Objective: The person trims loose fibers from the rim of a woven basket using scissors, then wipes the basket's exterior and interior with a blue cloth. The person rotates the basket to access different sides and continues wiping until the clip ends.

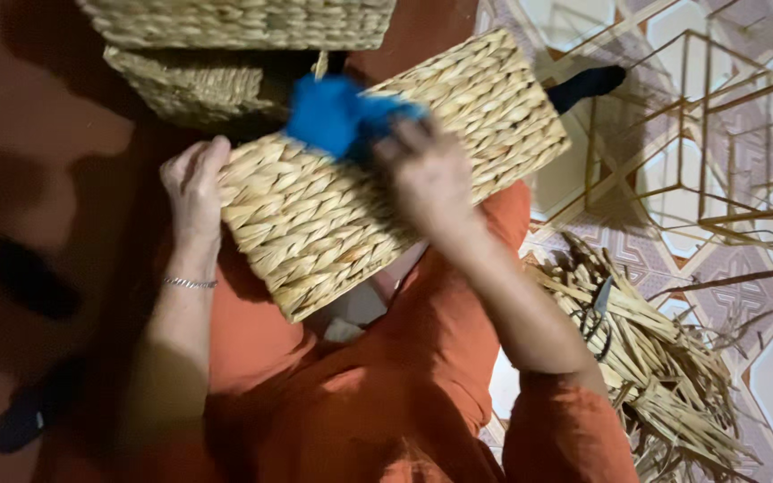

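A woven straw basket lies tilted across my lap, its flat plaited side facing up. My left hand grips its left edge, a thin bracelet on the wrist. My right hand presses a bright blue cloth against the basket's upper surface; the cloth is blurred by motion. My clothing is orange.
Two more woven baskets stand stacked at the top left. A bundle of loose dry straw with dark scissors on it lies at the right. A gold wire frame stands on the patterned tile floor at the upper right.
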